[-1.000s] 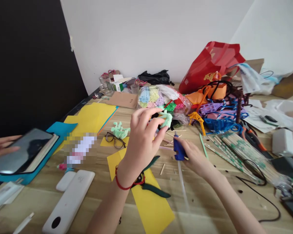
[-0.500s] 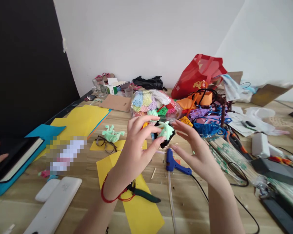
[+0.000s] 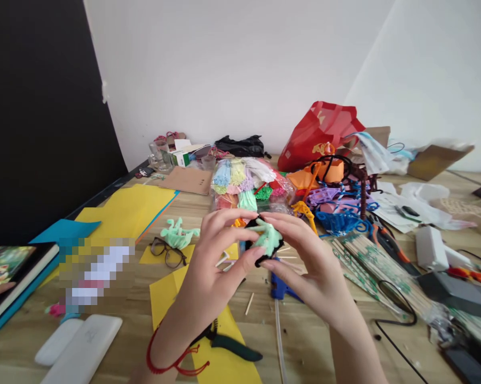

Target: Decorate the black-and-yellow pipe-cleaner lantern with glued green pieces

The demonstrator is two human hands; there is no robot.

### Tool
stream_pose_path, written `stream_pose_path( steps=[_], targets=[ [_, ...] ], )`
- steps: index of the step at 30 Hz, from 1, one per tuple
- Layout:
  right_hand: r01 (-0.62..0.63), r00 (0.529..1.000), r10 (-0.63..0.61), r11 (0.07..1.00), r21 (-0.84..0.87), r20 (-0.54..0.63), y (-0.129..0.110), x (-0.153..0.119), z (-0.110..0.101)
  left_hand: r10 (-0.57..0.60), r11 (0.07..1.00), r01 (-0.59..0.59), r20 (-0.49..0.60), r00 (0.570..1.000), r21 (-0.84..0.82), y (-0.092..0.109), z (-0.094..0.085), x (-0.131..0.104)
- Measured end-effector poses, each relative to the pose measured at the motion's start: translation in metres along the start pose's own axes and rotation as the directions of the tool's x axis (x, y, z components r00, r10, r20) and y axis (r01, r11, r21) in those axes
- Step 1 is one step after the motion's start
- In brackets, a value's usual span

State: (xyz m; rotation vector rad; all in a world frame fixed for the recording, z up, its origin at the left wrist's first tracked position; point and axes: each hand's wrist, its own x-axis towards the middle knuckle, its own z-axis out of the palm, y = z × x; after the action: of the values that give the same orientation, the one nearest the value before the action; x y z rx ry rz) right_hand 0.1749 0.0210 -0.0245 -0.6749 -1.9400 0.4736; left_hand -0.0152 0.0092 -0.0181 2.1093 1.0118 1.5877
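Between my two hands is a small fuzzy craft piece (image 3: 269, 239), pale mint green on top with black around it, apparently pipe cleaner. My left hand (image 3: 220, 261) pinches its left side with thumb and fingers. Closed around the opposite side, my right hand (image 3: 314, 261) also grips it. The fingers hide part of the black portion. Behind my right thumb, a blue glue gun (image 3: 278, 288) lies on the table, partly covered. To the left sits another mint-green fuzzy piece (image 3: 179, 233) beside eyeglasses (image 3: 170, 255). Below my left wrist are dark-green-handled pliers or cutters (image 3: 236, 348) on yellow paper (image 3: 224, 368).
Another person's hand (image 3: 0, 290) touches a tablet-like screen (image 3: 8, 266) at left. Bagged pipe cleaners (image 3: 248, 178) and a red bag (image 3: 320, 136) stand behind. Bundled sticks (image 3: 372, 256), orange-handled pliers (image 3: 392, 245) and a black cable (image 3: 400, 341) lie at right.
My right hand has closed in from the right and now grips the craft piece. The view has tilted up slightly. At left, the dark screen now shows a picture.
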Motion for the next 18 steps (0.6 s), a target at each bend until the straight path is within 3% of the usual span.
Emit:
stream_pose_path(
  steps=[5,18],
  targets=[
    [0.003,1.000,-0.004,0.999,-0.046,-0.007,-0.002,0.000,0.000,-0.082,0.993,0.078,-0.038,0.996,-0.092,0.000,0.003,0.000],
    [0.052,0.999,-0.053,0.993,-0.103,-0.012,-0.013,0.001,0.001,-0.154,0.973,0.141,-0.060,0.986,-0.185,0.000,0.008,-0.001]
  ],
)
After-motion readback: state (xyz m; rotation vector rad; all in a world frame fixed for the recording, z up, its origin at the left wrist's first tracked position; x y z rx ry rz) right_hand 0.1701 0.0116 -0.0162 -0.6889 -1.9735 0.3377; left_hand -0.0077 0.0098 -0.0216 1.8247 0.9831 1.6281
